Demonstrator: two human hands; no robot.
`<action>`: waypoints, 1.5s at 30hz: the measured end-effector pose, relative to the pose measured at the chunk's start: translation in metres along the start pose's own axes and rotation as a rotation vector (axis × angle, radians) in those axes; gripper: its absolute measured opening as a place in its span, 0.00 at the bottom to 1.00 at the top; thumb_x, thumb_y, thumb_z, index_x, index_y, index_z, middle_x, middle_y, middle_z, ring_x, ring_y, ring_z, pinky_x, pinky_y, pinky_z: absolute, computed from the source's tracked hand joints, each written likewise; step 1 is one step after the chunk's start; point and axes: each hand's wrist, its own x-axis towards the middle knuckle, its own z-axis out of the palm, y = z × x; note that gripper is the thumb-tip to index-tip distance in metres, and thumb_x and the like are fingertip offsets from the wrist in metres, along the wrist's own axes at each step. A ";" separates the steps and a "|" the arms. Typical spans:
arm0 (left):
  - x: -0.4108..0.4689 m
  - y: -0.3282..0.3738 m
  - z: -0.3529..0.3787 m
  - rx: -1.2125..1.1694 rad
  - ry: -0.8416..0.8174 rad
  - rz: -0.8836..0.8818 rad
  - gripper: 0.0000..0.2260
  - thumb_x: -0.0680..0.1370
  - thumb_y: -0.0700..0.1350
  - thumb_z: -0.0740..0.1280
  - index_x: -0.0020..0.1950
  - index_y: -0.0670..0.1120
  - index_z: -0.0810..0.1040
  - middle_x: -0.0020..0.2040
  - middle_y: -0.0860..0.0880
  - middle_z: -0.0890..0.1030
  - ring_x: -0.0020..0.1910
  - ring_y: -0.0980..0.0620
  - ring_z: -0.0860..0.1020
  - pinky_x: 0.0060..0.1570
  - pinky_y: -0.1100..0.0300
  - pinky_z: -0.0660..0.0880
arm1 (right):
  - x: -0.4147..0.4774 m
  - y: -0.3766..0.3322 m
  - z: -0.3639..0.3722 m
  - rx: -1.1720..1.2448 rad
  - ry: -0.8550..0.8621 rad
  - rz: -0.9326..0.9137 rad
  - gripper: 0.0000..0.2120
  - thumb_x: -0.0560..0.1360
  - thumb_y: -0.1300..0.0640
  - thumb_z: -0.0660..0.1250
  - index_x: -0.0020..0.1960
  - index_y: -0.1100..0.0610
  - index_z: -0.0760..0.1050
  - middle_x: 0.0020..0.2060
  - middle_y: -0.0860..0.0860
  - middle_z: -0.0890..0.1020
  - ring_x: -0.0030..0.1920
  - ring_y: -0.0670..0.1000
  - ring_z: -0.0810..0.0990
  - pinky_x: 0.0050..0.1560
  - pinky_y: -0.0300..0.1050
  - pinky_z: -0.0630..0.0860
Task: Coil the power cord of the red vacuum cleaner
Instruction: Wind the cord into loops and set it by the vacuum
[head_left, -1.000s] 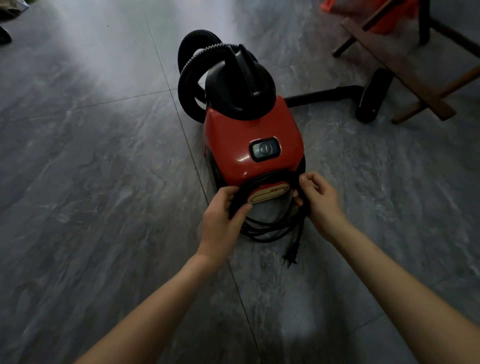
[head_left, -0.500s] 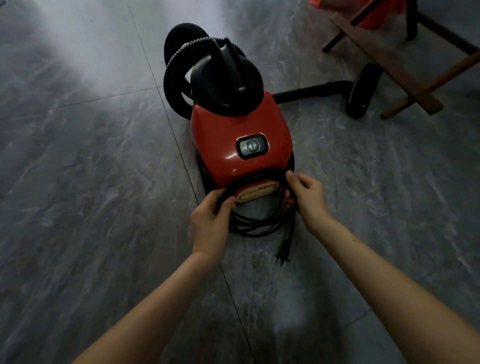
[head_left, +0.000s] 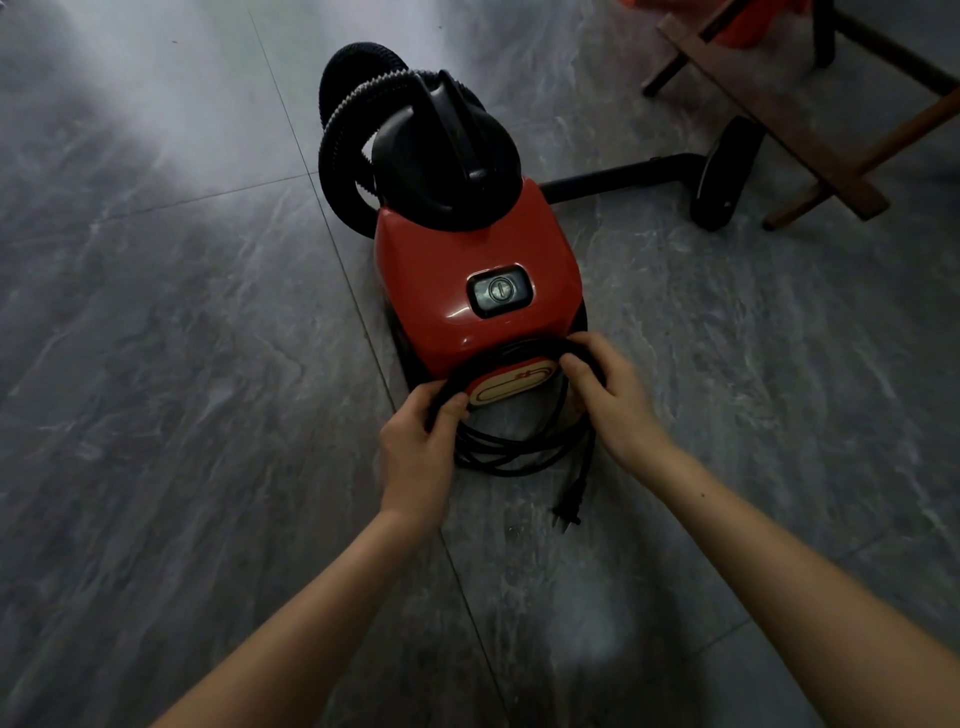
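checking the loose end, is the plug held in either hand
No, the plug trails loose below the power cord loops that the left hand and right hand grip.

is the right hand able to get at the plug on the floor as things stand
Likely yes, but not at once: the right hand grips the power cord loop at the back of the red vacuum cleaner and must let go first. The plug lies uncovered on the floor near that hand.
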 end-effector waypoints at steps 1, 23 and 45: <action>0.000 -0.001 0.000 0.006 0.004 -0.003 0.06 0.80 0.44 0.66 0.53 0.54 0.80 0.41 0.54 0.83 0.44 0.57 0.82 0.48 0.60 0.78 | 0.000 -0.001 0.000 -0.031 0.008 -0.017 0.09 0.82 0.59 0.60 0.59 0.53 0.75 0.41 0.38 0.79 0.40 0.34 0.77 0.42 0.30 0.71; 0.005 -0.003 0.004 -0.133 0.098 -0.170 0.04 0.76 0.43 0.72 0.49 0.50 0.84 0.39 0.52 0.85 0.42 0.58 0.84 0.42 0.69 0.76 | 0.013 -0.001 -0.005 0.249 0.080 0.299 0.06 0.78 0.58 0.68 0.50 0.59 0.81 0.35 0.53 0.81 0.27 0.47 0.78 0.30 0.41 0.78; 0.003 -0.022 0.000 0.022 0.143 -0.124 0.08 0.72 0.42 0.76 0.47 0.54 0.82 0.40 0.61 0.82 0.40 0.67 0.81 0.43 0.73 0.76 | -0.005 0.016 0.023 0.668 0.422 0.457 0.13 0.75 0.65 0.70 0.59 0.66 0.80 0.53 0.61 0.84 0.53 0.55 0.83 0.59 0.47 0.78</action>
